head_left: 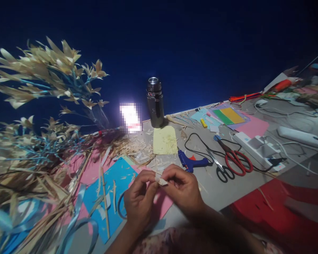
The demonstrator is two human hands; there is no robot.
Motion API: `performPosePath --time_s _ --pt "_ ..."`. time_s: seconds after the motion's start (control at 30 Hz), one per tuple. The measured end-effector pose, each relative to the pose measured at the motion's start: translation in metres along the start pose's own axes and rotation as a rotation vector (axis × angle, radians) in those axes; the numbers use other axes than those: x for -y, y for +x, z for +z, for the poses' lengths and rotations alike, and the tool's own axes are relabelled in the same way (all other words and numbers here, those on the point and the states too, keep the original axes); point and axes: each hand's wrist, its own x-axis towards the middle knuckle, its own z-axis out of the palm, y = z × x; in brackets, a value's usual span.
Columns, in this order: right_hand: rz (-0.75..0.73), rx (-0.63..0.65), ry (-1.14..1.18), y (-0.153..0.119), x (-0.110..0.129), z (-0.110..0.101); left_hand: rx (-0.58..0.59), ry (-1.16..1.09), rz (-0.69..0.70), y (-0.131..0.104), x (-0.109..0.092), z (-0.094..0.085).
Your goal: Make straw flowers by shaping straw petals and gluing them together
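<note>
Deep dark blue is filling the far side, and a gray table [212,195] is running across under it. On the left, a big bunch of dry pale flowers [53,60] is rising on blue stems. Blue paper [110,180] is lying nearer, with straw bits on top. A dark bottle [156,110] is standing upright by the far edge. Near the middle, the left hand [140,194] and the right hand [184,187] are meeting. Red-handled scissors [228,151] and a blue glue gun [192,163] are resting to their right, and a yellow square [164,141] is lying beyond them. One small pale piece [162,182] is sitting between the fingertips, its long side going left to right and dipping a bit on the right. Neither hand is nearer; both are touching it. Each grip is pinching the piece, thumb and finger nearly together.
</note>
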Motion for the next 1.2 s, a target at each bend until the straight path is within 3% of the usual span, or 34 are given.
performPosePath --time_s 0.13,0.23,0.33,0.83,1.03,1.2 --pt "0.192 0.146 0.145 0.015 0.007 -0.018 0.1 -0.05 -0.09 0.005 -0.002 -0.002" --pt "0.255 0.288 0.103 0.024 0.014 -0.026 0.174 -0.069 -0.134 0.006 -0.002 -0.004" --pt "0.316 0.35 0.075 0.028 0.017 -0.025 0.209 -0.099 -0.179 0.005 0.0 -0.006" --pt "0.294 0.11 0.234 0.012 0.004 -0.006 0.021 -0.214 -0.25 0.003 0.001 0.003" --pt "0.315 0.109 0.237 0.009 0.001 -0.004 0.022 -0.253 -0.35 0.002 0.0 0.005" --pt "0.181 0.137 0.055 0.015 0.005 -0.01 0.107 -0.385 -0.409 0.0 0.005 0.003"
